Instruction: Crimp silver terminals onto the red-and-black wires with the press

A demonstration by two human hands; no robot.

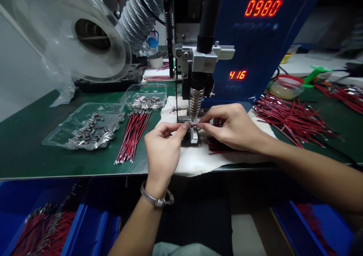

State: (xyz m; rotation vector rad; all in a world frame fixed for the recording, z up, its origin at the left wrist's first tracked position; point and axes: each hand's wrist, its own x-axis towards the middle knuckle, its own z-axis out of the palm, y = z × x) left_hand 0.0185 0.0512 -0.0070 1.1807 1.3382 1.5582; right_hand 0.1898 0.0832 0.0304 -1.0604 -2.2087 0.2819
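My left hand (163,148) is closed in a pinch at the left side of a small metal fixture (194,135); what lies between the thumb and forefinger is too small to make out. From the right, my right hand (231,127) pinches a thin red wire (197,124) at the fixture, its fingertips close to those of the left. Directly above stands the soldering head (196,99) with its coiled spring, and a thin feed tube comes down beside it. Dark red wires (219,146) lie beneath my right hand on a white cloth (195,165).
Left on the green table (28,131) are two clear trays, one (85,135) nearer, one (147,101) farther, holding small metal parts. A wire bundle (133,135) lies beside them, a larger pile (292,116) at right. Behind stands a blue machine (255,44); blue bins (82,225) sit below.
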